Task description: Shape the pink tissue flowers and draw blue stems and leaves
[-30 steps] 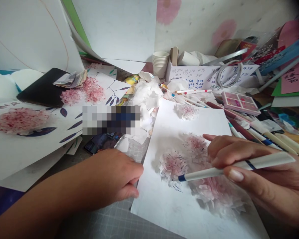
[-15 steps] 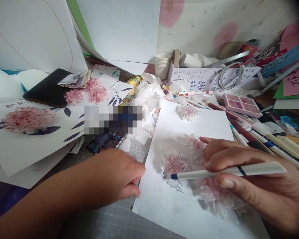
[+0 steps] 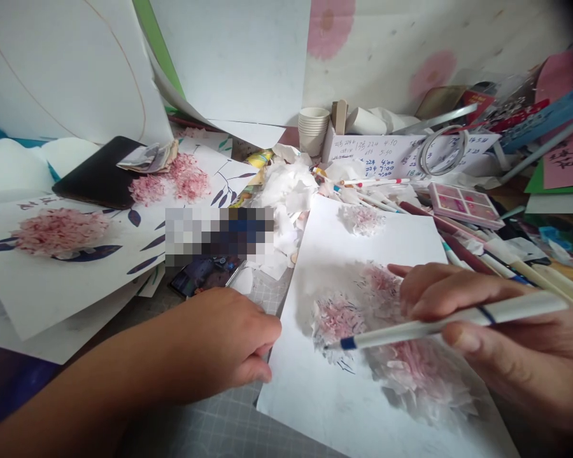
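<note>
My right hand (image 3: 516,356) holds a white pen (image 3: 405,332) with a dark blue collar and band between the thumb and fingers. Its tip points left, at the lower edge of a pink and white ruffled flower (image 3: 338,321) on a sheet of white paper (image 3: 310,388). Short dark strokes are marked around that flower. A larger flower (image 3: 420,369) lies partly under the pen and hand, with a smaller one (image 3: 381,280) above it and a pale one (image 3: 363,219) at the top. Closed into a loose fist, my left hand (image 3: 233,340) rests beside the paper's left edge.
A phone (image 3: 210,270), partly blurred out, lies beyond my left hand on a grey gridded mat (image 3: 210,420). Flower pictures (image 3: 62,286) are at left, crumpled white tissue (image 3: 286,184) behind. Brushes and pens (image 3: 487,261), a pink palette (image 3: 465,205) and paper cups (image 3: 314,130) stand around.
My right hand has shifted slightly right, and the pen is tilted a little more, its tip still near the same flower's lower edge. The whole view has shifted slightly; my left hand stays closed.
</note>
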### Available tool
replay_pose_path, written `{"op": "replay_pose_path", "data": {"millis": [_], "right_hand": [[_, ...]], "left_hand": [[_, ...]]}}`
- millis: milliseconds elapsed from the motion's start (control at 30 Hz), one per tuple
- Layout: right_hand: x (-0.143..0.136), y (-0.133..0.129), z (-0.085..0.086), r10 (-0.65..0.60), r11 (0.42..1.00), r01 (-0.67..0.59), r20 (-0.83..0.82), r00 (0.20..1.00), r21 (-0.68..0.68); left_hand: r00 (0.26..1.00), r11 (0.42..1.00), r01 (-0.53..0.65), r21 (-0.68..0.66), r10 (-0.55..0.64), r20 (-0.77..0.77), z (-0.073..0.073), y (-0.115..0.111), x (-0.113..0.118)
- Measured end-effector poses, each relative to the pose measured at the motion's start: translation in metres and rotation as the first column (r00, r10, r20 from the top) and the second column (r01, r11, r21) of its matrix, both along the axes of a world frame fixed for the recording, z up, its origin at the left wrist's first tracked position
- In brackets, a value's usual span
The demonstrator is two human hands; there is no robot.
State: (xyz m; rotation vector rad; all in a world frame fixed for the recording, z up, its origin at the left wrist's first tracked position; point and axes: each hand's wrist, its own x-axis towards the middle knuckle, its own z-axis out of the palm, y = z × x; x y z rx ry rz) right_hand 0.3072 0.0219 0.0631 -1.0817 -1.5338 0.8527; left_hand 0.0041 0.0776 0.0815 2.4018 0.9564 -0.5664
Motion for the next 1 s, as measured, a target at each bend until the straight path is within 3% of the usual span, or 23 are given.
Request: {"op": "replay_pose_path", "data": {"millis": [100,233,400,600,767,933,1000], "right_hand": [[0.002,0.002,-0.001,0.098,0.995,-0.099,0.076,0.992,0.009],[0.010,0.003,-0.006,-0.046,0.998,0.048,-0.065,0.997,0.028],[0.008,0.006,0.000,0.112,0.993,-0.110,0.041,0.993,-0.042],[0.010,0.015,-0.004,-0.148,0.989,0.136,-0.236,0.960,-0.065],[0.010,0.011,-0.003,0.067,0.994,-0.071,-0.053,0.996,-0.087],[0.010,0.014,-0.003,-0.093,0.995,0.086,-0.180,0.979,-0.041],[0.007,0.014,-0.002,-0.068,0.997,0.063,-0.166,0.984,-0.032]], "left_hand": [[1.000,1.000,0.000,0.001,0.000,0.003,0.000,0.000,-0.001],[1.000,1.000,0.001,-0.009,-0.001,-0.008,0.001,0.000,0.000],[1.000,1.000,-0.006,-0.016,0.006,0.007,0.000,0.002,0.001],[1.000,1.000,-0.011,-0.009,0.011,-0.003,0.001,0.000,0.000],[1.000,1.000,-0.014,-0.022,0.014,-0.001,0.002,-0.001,-0.001],[0.999,1.000,-0.023,-0.014,0.023,-0.022,0.002,-0.001,0.000],[1.000,1.000,-0.020,-0.015,0.020,-0.015,0.001,0.000,0.000]]}}
